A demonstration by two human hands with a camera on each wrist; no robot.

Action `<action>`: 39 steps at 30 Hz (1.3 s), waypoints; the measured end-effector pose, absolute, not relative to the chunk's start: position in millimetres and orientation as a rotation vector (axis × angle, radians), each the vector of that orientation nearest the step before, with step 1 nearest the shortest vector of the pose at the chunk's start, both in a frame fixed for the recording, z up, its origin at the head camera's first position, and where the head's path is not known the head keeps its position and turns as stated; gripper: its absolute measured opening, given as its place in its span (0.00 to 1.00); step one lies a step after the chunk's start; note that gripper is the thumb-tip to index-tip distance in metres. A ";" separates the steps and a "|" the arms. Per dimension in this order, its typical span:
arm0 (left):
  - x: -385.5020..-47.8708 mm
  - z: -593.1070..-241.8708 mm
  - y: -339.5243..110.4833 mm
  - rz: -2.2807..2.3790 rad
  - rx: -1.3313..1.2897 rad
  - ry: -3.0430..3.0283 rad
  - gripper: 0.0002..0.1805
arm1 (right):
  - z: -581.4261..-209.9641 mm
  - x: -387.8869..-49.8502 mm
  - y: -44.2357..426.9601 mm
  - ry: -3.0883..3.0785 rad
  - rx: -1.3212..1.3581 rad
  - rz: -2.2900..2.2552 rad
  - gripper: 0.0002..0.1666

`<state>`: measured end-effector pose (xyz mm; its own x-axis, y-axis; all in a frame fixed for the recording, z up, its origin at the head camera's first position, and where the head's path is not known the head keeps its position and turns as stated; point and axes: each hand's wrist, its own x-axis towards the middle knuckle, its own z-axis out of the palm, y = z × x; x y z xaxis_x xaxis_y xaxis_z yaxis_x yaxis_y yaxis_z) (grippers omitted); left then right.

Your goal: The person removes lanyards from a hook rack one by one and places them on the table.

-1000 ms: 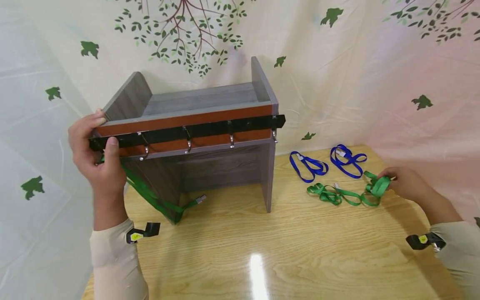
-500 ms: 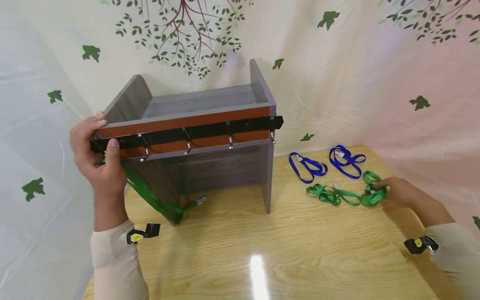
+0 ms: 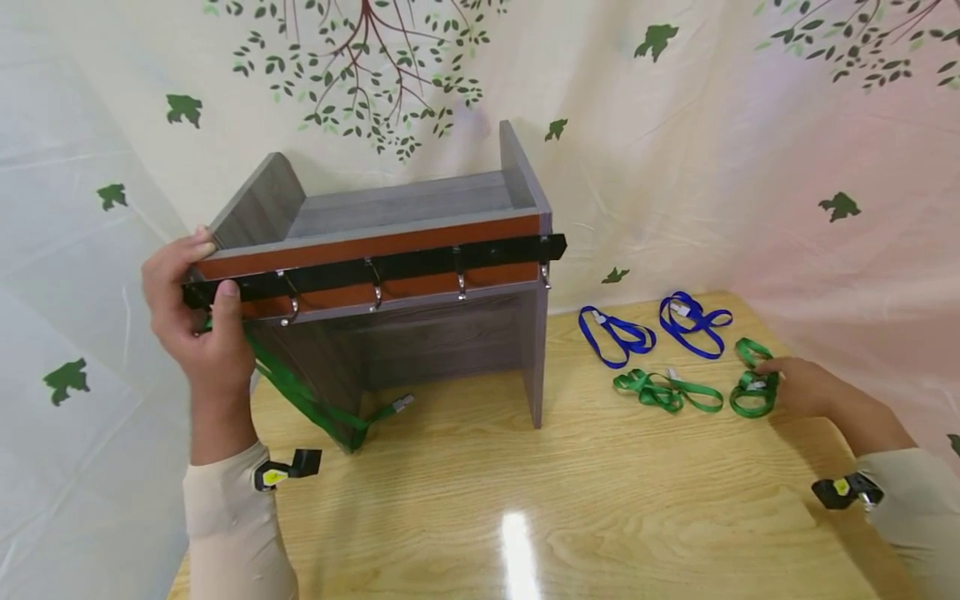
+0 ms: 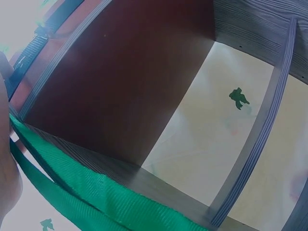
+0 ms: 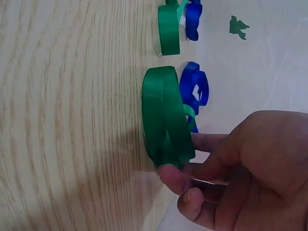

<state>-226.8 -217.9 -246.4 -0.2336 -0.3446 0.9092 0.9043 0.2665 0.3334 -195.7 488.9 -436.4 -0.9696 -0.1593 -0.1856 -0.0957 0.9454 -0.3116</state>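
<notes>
My left hand (image 3: 198,308) grips the left end of a grey wooden shelf (image 3: 405,204), its thumb over the black hook rail (image 3: 420,265) on the shelf's front. Beneath that hand a green lanyard (image 3: 300,392) hangs down; its top is hidden by the hand. In the left wrist view its green strap (image 4: 106,192) runs past the shelf's side. At the table's right, my right hand (image 3: 806,387) pinches the edge of a coiled green lanyard (image 3: 753,400). The right wrist view shows thumb and fingers at the lower end of that green coil (image 5: 166,110), which stands on the wood.
Another green lanyard (image 3: 660,390) lies left of the right hand. Behind it are two blue lanyards, one on the left (image 3: 615,337) and one on the right (image 3: 693,325). The wooden table (image 3: 600,500) meets a leaf-print curtain (image 3: 675,167) at the back.
The right hand has lowered the green lanyard onto the table and drawn it slightly right, apart from the other green one. The left hand keeps its grip on the shelf.
</notes>
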 end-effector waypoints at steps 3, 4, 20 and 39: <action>-225.9 -246.2 -217.3 -1.304 -0.588 -1.312 0.26 | -435.4 -195.4 486.6 2.892 -0.135 -0.545 0.28; -225.5 -246.0 -217.1 -1.302 -0.586 -1.317 0.26 | -434.6 -195.2 485.4 2.890 -0.118 -0.569 0.28; -223.2 -242.8 -216.1 -1.294 -0.581 -1.331 0.25 | -394.6 -176.8 429.7 2.985 -0.140 -0.777 0.20; -221.9 -244.5 -216.8 -1.294 -0.578 -1.339 0.25 | -382.8 -159.0 353.9 3.007 -0.530 -1.316 0.13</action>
<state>-221.9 -216.8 -244.5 -0.2493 -0.3377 0.9077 0.8957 0.2760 0.3487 -159.0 353.9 -382.8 -0.9328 -0.2139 0.2901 -0.3583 0.6388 -0.6809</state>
